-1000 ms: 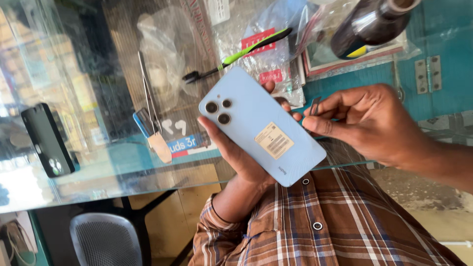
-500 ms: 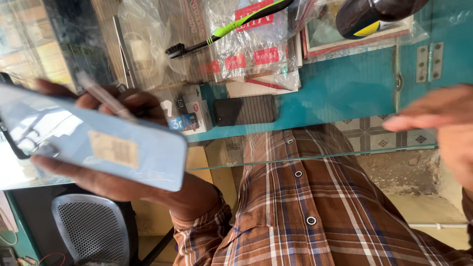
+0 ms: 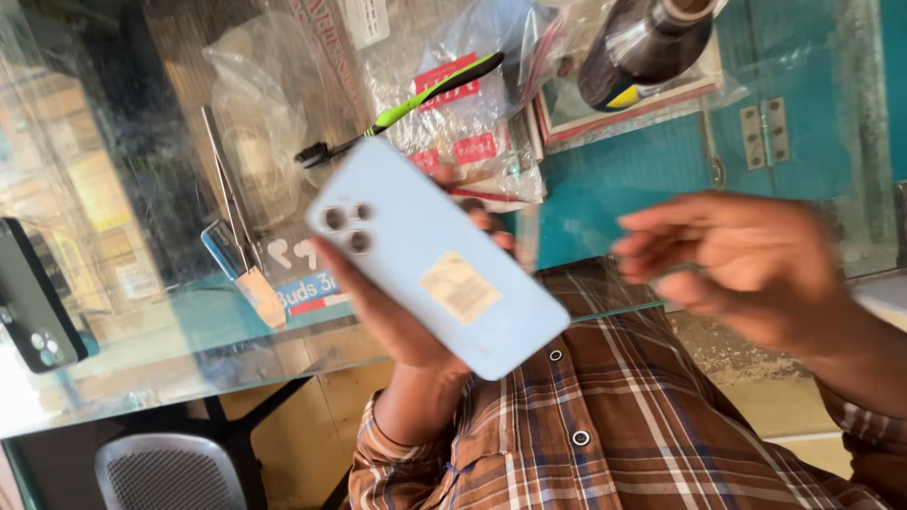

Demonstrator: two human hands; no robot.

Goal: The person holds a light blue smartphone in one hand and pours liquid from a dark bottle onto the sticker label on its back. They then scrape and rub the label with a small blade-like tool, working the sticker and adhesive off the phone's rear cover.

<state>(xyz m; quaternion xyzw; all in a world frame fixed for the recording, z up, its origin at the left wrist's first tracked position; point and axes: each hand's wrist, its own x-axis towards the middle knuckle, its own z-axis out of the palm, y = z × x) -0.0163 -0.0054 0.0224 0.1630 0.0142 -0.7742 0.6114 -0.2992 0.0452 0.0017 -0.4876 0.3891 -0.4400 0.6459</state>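
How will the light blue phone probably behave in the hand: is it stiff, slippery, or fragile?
The light blue phone looks like a thin, flat slab, so it is probably stiff. Its smooth back may be slippery, and only the left hand grips it from beneath. The raised camera lenses suggest that a drop could damage it.

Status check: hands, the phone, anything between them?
Left hand grips light-blue smartphone, back up. Right hand open, blurred, clear of it. Nothing between them.

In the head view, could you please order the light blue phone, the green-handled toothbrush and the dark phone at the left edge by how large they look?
1. Light blue phone, held in the left hand, looks largest by far, though it is nearest the camera.
2. Green-handled toothbrush and dark phone look too alike to rank; the toothbrush is longer but thin, the phone wider.
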